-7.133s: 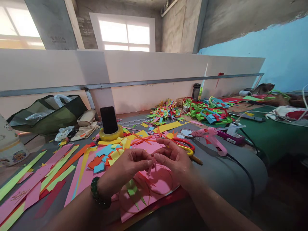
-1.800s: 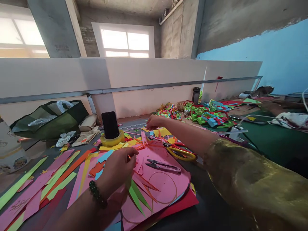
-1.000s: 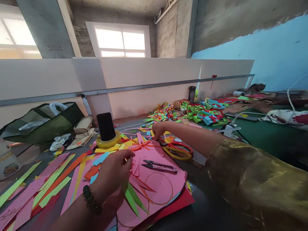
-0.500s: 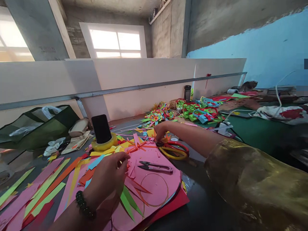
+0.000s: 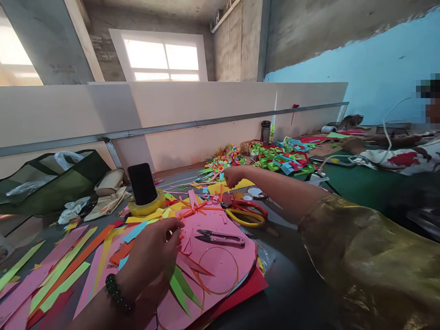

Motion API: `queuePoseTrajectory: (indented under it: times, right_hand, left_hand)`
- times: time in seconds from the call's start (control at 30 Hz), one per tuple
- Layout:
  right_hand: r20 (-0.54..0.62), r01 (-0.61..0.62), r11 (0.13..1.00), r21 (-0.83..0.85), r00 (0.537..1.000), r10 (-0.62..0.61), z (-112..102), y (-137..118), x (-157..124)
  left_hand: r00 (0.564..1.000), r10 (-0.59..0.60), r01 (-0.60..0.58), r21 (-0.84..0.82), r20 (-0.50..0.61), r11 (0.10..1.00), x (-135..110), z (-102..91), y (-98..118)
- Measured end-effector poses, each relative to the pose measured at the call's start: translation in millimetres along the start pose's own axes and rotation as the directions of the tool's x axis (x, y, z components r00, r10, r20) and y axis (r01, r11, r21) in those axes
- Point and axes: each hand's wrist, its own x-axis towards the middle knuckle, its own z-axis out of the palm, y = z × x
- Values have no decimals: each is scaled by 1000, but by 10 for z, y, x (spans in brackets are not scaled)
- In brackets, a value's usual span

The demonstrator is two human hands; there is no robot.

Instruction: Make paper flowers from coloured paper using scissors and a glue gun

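Observation:
My left hand point(image 5: 154, 254) rests on a pink paper sheet point(image 5: 220, 261), fingers curled and pinched on a small pink and orange paper piece. Green paper points point(image 5: 184, 286) stick out under it. My right hand point(image 5: 233, 175) is stretched far forward over a yellow paper strip point(image 5: 228, 185), closed in a loose fist; what it holds is hidden. Small metal snips point(image 5: 220, 237) lie on the pink sheet. Red and yellow scissors point(image 5: 245, 211) lie just beyond.
A phone point(image 5: 142, 184) stands in a yellow tape roll point(image 5: 146, 208). Paper strips point(image 5: 62, 270) cover the left. Finished paper flowers point(image 5: 223, 160) and a heap of coloured scraps point(image 5: 287, 156) lie at the back. A dark green bag point(image 5: 51, 178) sits left. Another person's arm point(image 5: 395, 153) rests at right.
My right hand has lifted from beside the scissors and moved a little farther back over the yellow strip. My left hand stays on the pink sheet.

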Motion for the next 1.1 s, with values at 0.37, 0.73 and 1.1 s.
queuePoseTrajectory:
  times: [0.37,0.73,1.1]
  right_hand:
    - [-164,29,998,56,986,-20,-134,-190,-7]
    - [213,-209,977,-39,954,212,-24,59,-156]
    - [169,-123,990,-68,977,133,69,69,-211]
  left_hand:
    - [1000,-22,22,2,-1,1000,-15,-46,30]
    - [1000,-16,15,31,21,999,-26,-44,49]
    - [999,-28,25,68,39,997,-21,-46,64]
